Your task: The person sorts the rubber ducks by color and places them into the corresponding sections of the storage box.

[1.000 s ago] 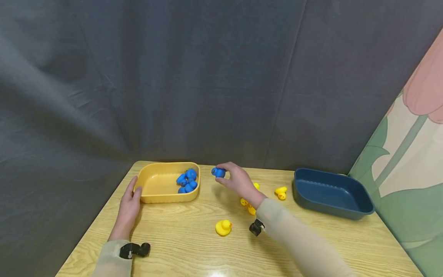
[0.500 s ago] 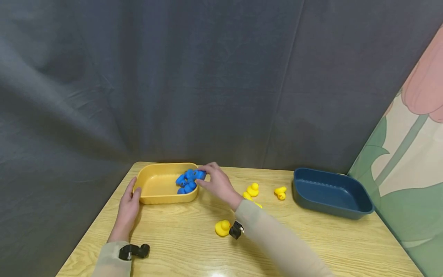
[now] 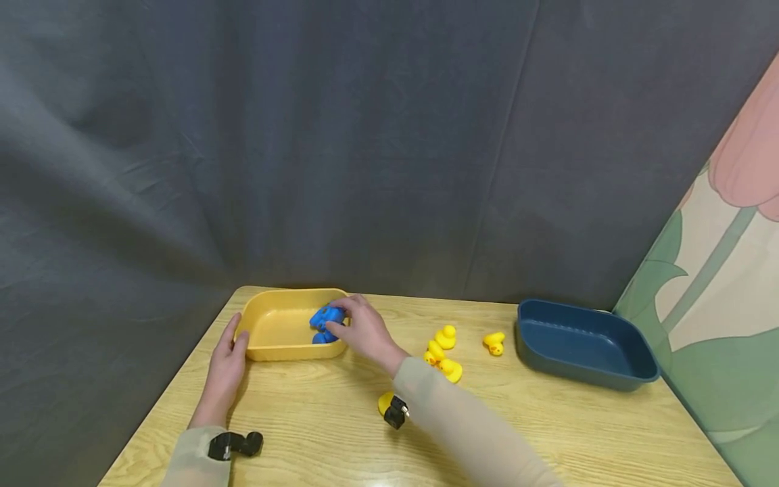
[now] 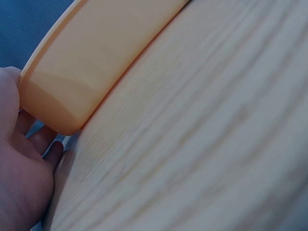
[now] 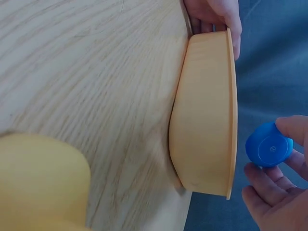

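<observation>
My right hand [image 3: 368, 335] is above the right end of a yellow plastic tub [image 3: 286, 354]. Between thumb and fingers it pinches a blue toy duck [image 5: 268, 145], whose flat round base faces the right wrist camera. Other blue ducks [image 3: 321, 338] lie in the tub's right end, partly covered by that hand. At the opposite end, my left hand [image 3: 225, 365] holds the tub by its left side. The left wrist view shows its fingers reaching round the outer wall [image 4: 86, 62].
Several yellow ducks [image 3: 450, 370] lie on the wooden table [image 3: 316, 419] right of centre. One yellow duck [image 3: 385, 403] is partly hidden by the right wrist camera. A dark blue tub [image 3: 584, 375] stands at the right. Behind hangs a grey curtain [image 3: 365, 149].
My right hand has moved left with the blue duck, from above the table to over the yellow tub's right end. The left hand has stayed put.
</observation>
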The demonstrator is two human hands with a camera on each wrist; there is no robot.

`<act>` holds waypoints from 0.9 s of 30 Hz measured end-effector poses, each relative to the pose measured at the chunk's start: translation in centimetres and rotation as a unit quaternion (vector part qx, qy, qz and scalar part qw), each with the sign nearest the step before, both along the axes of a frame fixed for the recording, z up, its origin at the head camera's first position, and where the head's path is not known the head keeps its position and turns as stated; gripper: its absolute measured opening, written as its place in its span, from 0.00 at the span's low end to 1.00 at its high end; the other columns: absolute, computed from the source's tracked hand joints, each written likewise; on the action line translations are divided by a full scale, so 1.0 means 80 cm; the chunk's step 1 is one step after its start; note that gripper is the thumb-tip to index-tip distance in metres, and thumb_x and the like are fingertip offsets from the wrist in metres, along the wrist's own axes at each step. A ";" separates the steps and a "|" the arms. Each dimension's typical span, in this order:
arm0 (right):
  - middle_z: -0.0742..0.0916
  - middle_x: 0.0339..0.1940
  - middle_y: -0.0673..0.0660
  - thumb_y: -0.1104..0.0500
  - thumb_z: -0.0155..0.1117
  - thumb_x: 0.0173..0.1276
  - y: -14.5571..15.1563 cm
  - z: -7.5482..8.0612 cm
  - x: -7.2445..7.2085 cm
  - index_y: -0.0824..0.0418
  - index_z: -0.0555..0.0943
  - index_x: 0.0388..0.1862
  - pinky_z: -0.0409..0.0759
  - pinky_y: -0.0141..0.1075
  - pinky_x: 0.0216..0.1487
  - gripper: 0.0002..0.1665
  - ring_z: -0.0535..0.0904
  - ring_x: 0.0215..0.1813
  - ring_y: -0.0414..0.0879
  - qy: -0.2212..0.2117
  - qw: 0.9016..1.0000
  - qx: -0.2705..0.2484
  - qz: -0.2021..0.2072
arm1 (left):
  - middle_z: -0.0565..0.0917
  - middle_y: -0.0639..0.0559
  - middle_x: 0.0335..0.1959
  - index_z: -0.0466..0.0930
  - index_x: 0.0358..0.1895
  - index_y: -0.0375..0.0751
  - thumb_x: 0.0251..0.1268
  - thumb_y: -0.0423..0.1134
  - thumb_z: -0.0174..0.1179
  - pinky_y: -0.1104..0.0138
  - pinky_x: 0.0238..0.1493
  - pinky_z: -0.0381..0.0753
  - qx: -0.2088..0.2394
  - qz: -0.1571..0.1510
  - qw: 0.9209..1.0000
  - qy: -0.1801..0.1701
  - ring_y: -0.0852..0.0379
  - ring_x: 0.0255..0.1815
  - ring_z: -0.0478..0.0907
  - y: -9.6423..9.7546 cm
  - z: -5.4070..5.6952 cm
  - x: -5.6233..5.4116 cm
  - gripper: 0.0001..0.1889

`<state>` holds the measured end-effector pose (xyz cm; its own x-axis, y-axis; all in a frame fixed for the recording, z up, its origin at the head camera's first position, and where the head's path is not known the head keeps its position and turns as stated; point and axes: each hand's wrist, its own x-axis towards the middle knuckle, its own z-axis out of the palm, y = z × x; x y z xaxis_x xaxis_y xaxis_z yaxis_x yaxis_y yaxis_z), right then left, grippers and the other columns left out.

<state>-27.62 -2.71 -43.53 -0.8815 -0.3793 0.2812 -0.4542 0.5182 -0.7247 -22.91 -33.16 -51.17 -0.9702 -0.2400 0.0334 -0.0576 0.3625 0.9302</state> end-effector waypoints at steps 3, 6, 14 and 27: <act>0.87 0.57 0.55 0.52 0.76 0.78 -0.004 -0.001 0.001 0.58 0.88 0.66 0.86 0.44 0.58 0.22 0.86 0.59 0.55 0.008 1.000 0.011 -0.002 | 0.42 0.48 0.94 0.40 0.94 0.57 0.95 0.54 0.40 0.41 0.89 0.42 -0.001 0.003 1.000 0.000 0.41 0.93 0.36 0.000 0.001 0.002 0.35; 0.88 0.55 0.52 0.50 0.76 0.78 -0.007 -0.001 0.002 0.56 0.88 0.65 0.85 0.44 0.56 0.21 0.86 0.59 0.55 0.005 1.000 0.020 -0.008 | 0.42 0.48 0.94 0.40 0.94 0.56 0.95 0.54 0.40 0.42 0.89 0.42 -0.002 0.003 1.000 0.000 0.41 0.93 0.36 0.000 0.002 0.002 0.35; 0.88 0.58 0.52 0.50 0.76 0.79 -0.017 -0.001 0.006 0.55 0.88 0.64 0.86 0.41 0.55 0.20 0.85 0.55 0.47 0.001 0.999 0.031 -0.011 | 0.42 0.48 0.94 0.39 0.94 0.57 0.95 0.55 0.39 0.41 0.89 0.42 -0.006 0.004 1.000 -0.002 0.41 0.93 0.36 0.000 0.005 0.003 0.35; 0.88 0.60 0.58 0.57 0.74 0.80 -0.023 -0.006 0.007 0.60 0.85 0.68 0.87 0.37 0.53 0.22 0.88 0.53 0.45 0.010 1.000 0.017 0.007 | 0.43 0.48 0.94 0.40 0.94 0.58 0.94 0.56 0.40 0.41 0.89 0.43 -0.006 0.002 1.000 0.000 0.41 0.93 0.37 -0.002 0.002 0.002 0.36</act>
